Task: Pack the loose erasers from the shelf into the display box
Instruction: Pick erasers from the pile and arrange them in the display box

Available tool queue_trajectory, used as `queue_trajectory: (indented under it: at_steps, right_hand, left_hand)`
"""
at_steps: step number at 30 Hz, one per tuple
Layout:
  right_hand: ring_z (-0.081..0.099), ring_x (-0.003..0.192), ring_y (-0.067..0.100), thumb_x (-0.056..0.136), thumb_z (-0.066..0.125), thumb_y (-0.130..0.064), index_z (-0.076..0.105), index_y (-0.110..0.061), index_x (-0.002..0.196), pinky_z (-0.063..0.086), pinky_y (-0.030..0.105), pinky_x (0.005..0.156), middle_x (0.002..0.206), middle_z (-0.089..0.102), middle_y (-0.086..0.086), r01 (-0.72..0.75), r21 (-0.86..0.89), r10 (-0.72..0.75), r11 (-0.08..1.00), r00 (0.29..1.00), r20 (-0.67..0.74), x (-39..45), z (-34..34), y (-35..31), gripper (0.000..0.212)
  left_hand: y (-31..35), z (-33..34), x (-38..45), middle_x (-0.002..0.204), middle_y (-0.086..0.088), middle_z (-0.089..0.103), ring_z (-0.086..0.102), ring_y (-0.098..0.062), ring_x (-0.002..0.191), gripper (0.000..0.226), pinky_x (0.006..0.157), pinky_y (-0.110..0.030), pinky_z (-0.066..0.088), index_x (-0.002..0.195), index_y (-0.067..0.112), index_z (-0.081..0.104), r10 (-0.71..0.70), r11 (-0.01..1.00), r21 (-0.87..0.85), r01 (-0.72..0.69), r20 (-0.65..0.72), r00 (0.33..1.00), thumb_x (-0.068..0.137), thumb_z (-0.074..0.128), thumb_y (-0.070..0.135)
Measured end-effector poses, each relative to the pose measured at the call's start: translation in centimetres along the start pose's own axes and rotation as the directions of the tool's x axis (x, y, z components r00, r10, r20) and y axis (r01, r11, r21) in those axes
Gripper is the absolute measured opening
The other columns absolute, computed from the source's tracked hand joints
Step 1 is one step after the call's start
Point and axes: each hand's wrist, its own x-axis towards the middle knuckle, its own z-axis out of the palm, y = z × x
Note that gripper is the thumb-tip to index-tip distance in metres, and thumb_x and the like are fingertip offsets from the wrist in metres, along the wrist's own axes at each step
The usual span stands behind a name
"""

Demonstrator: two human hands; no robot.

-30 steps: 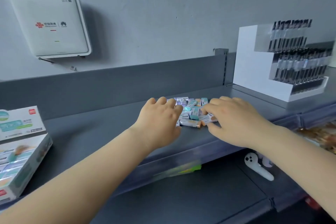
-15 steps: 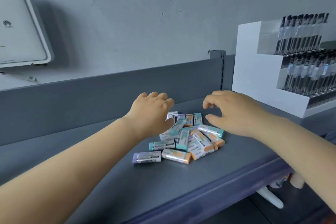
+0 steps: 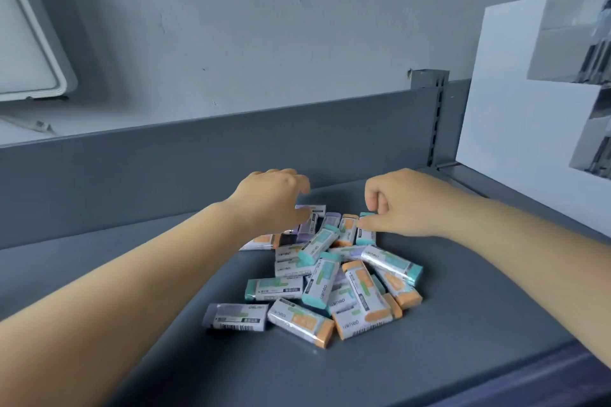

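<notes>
White plastic, a wall-mounted box (image 3: 23, 40), fills the far left of my view, fixed to the grey wall above the shelf's back panel. Moving right, I see my left hand (image 3: 274, 200) reaching over the far edge of the pile, fingers curled downward; its fingertips are hidden behind the knuckles, so I cannot tell whether that grip holds anything. Below and between both hands lies the heap of loose erasers (image 3: 330, 277) on the dark grey shelf (image 3: 132, 357), wrapped in clear film, with teal, orange and purple ends, stacked over one another at many angles. A purple-ended eraser (image 3: 236, 316) sits at the near left edge of the heap, lying flat. My right hand (image 3: 405, 203) hovers at the heap's far right side, and its grip seems to be a narrow pinch, thumb and forefinger closed on the top of a teal-ended eraser (image 3: 366, 231) standing nearly upright. At the far right stands a white tiered display stand (image 3: 515, 116), blurred.
</notes>
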Motion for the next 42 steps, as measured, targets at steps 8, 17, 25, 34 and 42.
queue_trajectory:
  at_steps: [8, 17, 25, 34, 42]
  right_hand:
    - [0.051, 0.077, 0.014, 0.069, 0.071, -0.045, 0.047, -0.023, 0.075, 0.042, 0.031, 0.068, 0.078, 0.051, -0.010, -0.068, 0.205, 0.049, 0.977, 0.994, 0.096, 1.9, 1.3, 1.7, 0.033]
    - [0.056, 0.090, 0.015, 0.075, 0.069, -0.032, 0.054, -0.021, 0.093, 0.045, 0.029, 0.075, 0.092, 0.059, -0.006, -0.064, 0.277, 0.060, 0.959, 0.998, 0.023, 2.2, 1.7, 3.2, 0.026]
    - [0.061, 0.075, 0.023, 0.073, 0.065, -0.040, 0.071, -0.009, 0.075, 0.046, 0.030, 0.061, 0.075, 0.067, 0.008, -0.116, 0.144, 0.121, 0.983, 0.992, -0.026, 1.9, 1.7, 3.2, 0.031]
    - [0.060, 0.084, 0.016, 0.074, 0.064, -0.019, 0.060, -0.021, 0.082, 0.052, 0.034, 0.074, 0.085, 0.065, -0.006, -0.074, 0.296, 0.092, 0.952, 0.995, -0.049, 1.8, 1.7, 3.2, 0.009]
    - [0.058, 0.063, 0.003, 0.075, 0.068, -0.020, 0.064, -0.023, 0.085, 0.044, 0.020, 0.057, 0.074, 0.064, -0.011, 0.014, 0.538, 0.091, 0.843, 0.982, -0.168, 1.6, 0.8, 3.4, 0.011]
  left_hand:
    - [0.5, 0.9, 1.9, 0.105, 0.005, 0.064, 0.058, -0.019, 0.093, 0.024, 0.085, -0.033, 0.050, 0.106, 0.023, 0.063, -0.137, 0.964, -0.209, 0.162, 0.130, 0.982, 0.085, 0.054, 0.031]
    - [0.5, 1.0, 2.7, 0.085, 0.009, 0.064, 0.061, -0.009, 0.076, 0.022, 0.071, -0.020, 0.048, 0.100, 0.021, 0.071, -0.100, 0.922, -0.352, 0.159, 0.180, 0.979, 0.085, 0.060, 0.034]
    - [-0.2, 1.1, 2.6, 0.086, 0.003, 0.070, 0.064, -0.013, 0.077, 0.013, 0.074, -0.022, 0.051, 0.091, 0.019, 0.072, -0.139, 0.885, -0.417, 0.207, 0.188, 0.972, 0.081, 0.067, 0.027]
    - [0.0, 0.9, 2.8, 0.081, 0.004, 0.066, 0.061, -0.012, 0.070, 0.012, 0.066, -0.020, 0.048, 0.086, 0.019, 0.067, -0.214, 0.853, -0.485, 0.191, 0.008, 0.977, 0.077, 0.071, 0.026]
    - [0.3, -0.9, 2.2, 0.076, 0.014, 0.062, 0.057, -0.001, 0.069, 0.007, 0.063, -0.011, 0.044, 0.083, 0.024, 0.063, -0.175, 0.860, -0.493, 0.131, -0.043, 0.984, 0.080, 0.069, 0.022]
